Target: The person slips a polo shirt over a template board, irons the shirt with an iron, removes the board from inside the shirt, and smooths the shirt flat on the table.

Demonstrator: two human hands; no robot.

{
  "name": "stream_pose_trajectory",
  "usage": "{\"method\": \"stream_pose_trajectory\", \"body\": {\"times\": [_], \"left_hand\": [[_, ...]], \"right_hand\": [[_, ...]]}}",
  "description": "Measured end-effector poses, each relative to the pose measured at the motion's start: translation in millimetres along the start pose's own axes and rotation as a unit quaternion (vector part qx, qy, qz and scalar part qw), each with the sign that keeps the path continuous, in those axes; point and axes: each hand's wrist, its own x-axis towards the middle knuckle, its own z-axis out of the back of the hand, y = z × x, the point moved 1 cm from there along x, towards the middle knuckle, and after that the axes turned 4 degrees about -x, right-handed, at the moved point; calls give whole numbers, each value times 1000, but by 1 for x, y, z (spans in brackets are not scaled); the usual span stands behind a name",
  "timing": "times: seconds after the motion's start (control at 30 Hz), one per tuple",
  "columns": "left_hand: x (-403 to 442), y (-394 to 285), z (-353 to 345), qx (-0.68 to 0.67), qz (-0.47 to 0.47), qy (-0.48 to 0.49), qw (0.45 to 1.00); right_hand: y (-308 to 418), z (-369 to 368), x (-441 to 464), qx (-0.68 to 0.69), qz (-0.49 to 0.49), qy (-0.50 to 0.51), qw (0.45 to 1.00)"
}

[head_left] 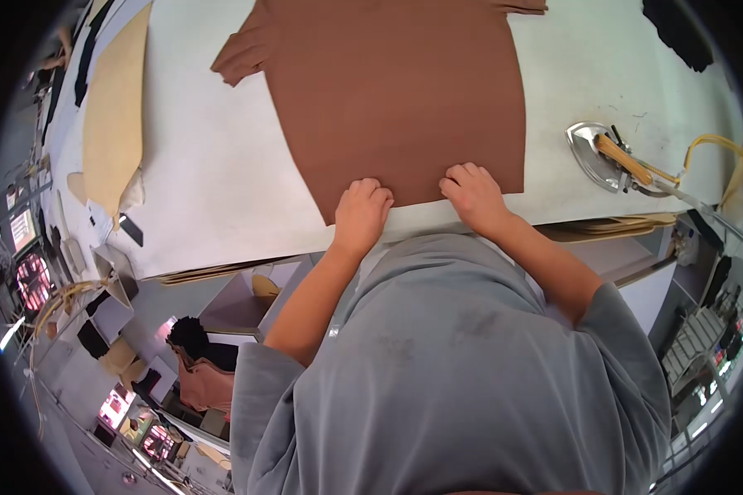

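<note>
A brown T-shirt (pixel 404 99) lies spread on the white table, its hem toward me and its sleeves at the far side. Near the left part of the hem, my left hand (pixel 365 213) has its fingers curled closed on the fabric edge. My right hand (pixel 475 196) grips the same hem farther right, fingers bent over it. The cloth between the two hands lies nearly flat. What the thumbs do is hidden.
An iron (pixel 607 157) with a wooden handle and a yellow hose rests at the right. Long tan boards (pixel 115 115) and a phone (pixel 130 231) lie at the left. Dark cloth (pixel 677 33) is at the far right. Below the table edge are open shelves (pixel 627 252).
</note>
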Motion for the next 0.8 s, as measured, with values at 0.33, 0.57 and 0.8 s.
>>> {"method": "stream_pose_trajectory", "body": {"times": [0.33, 0.57, 0.8], "left_hand": [[-29, 19, 20, -22, -36, -46, 998], [-60, 79, 41, 9, 122, -52, 991], [-66, 100, 58, 21, 10, -86, 996]], "right_hand": [[-11, 9, -2, 55, 37, -63, 996], [-36, 36, -26, 57, -58, -71, 994], [-38, 36, -22, 54, -52, -88, 993]]}}
